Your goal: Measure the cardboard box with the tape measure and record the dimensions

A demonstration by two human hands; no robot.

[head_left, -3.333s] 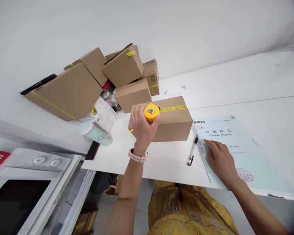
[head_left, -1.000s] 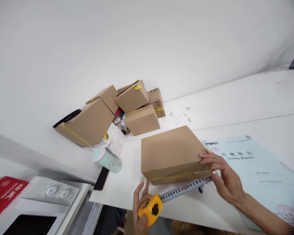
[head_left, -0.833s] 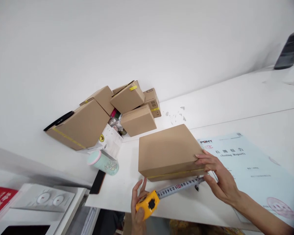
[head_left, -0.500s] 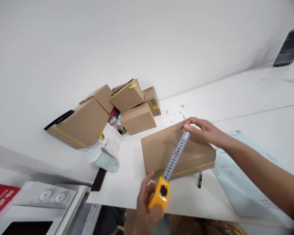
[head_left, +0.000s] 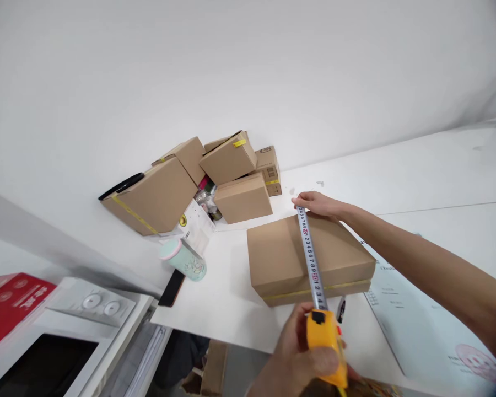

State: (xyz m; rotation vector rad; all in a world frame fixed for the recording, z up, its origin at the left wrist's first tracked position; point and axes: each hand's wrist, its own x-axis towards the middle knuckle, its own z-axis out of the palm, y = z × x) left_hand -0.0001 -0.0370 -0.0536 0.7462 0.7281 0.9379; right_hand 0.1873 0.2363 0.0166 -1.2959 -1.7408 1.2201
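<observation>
A flat cardboard box (head_left: 285, 253) with a yellow tape strip along its front edge lies on the white table (head_left: 438, 165). My left hand (head_left: 301, 361) is closed round a yellow tape measure case (head_left: 324, 344) at the near edge of the table. Its blade (head_left: 310, 256) runs across the box top from front to back. My right hand (head_left: 318, 204) pinches the blade's end at the far edge of the box. A black pen (head_left: 341, 310) lies just beside the box's front right corner.
A pile of several cardboard boxes (head_left: 198, 176) leans against the wall at the back left. A mint cup (head_left: 182, 260) and a black phone (head_left: 171, 288) lie near it. A pale blue report sheet (head_left: 413, 325) lies to the right. A white appliance (head_left: 66, 331) stands lower left.
The tape ran along the box's front edge one second ago. My right hand carried the blade's end to the far edge, and the blade now lies straight across the top.
</observation>
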